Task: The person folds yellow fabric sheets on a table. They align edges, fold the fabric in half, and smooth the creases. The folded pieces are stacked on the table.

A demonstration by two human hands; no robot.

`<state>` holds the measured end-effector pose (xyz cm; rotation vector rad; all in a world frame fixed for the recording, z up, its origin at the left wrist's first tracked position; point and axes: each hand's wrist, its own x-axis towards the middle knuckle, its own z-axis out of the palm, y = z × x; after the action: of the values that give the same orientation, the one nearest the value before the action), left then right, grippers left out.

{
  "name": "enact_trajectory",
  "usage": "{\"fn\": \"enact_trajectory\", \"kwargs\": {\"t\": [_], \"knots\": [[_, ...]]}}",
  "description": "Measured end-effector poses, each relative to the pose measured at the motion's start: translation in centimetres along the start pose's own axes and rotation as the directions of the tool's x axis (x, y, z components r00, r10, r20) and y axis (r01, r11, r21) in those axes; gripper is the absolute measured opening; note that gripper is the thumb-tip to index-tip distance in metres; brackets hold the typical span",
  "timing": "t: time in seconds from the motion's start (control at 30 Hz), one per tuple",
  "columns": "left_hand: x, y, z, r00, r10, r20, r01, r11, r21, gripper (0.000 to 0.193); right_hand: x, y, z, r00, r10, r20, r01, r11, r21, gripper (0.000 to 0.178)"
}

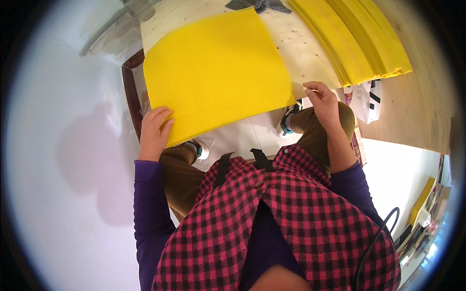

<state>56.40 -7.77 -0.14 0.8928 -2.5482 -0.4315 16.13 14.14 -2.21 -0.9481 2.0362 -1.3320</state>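
A large yellow sheet of cloth-like material [221, 72] lies flat on the pale wooden table, its near edge hanging slightly past the board. At its near left corner, my left hand [155, 130] rests with fingers and thumb on top of the sheet, a little apart. My right hand [324, 104] hovers just off the sheet's near right corner. Its bent forefinger and thumb point left with a small gap between them, and nothing shows in it.
Folded yellow stacks [352, 41] lie at the far right of the table [303, 58]. A grey cloth piece [259, 5] sits at the far edge. Below the stacks hangs a white bag [366, 102]. A white wall [73, 145] stands at left; my knees are under the near edge.
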Motion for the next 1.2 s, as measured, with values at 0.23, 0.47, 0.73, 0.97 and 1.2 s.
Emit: {"fn": "enact_trajectory", "kwargs": {"t": [0.23, 0.47, 0.73, 0.97, 1.2], "knots": [[0.0, 0.1, 0.1, 1.000, -0.013, 0.006, 0.013, 1.000, -0.004, 0.022, 1.1, -0.7, 1.1, 0.995, -0.096, 0.015, 0.095, 0.994, 0.053, 0.017], [-0.2, 0.0, 0.2, 1.000, -0.018, -0.007, 0.017, 0.999, -0.030, 0.023, 3.4, -1.6, 2.1, 0.918, -0.361, 0.163, 0.383, 0.913, -0.139, 0.023], [-0.3, -0.1, 0.2, 1.000, -0.029, -0.011, 0.028, 0.998, -0.050, 0.022, 4.5, -2.5, 1.9, 0.907, -0.314, 0.279, 0.384, 0.890, -0.245, 0.024], [-0.1, -0.1, 0.0, 1.000, -0.023, -0.003, 0.023, 0.999, -0.026, 0.020, 5.0, -2.3, 2.5, 0.893, -0.370, 0.256, 0.428, 0.873, -0.233, 0.017], [-0.1, -0.1, -0.1, 1.000, -0.024, -0.019, 0.022, 0.998, -0.067, 0.019, 5.4, -2.3, 2.7, 0.899, -0.352, 0.262, 0.415, 0.876, -0.245, 0.009]]}}
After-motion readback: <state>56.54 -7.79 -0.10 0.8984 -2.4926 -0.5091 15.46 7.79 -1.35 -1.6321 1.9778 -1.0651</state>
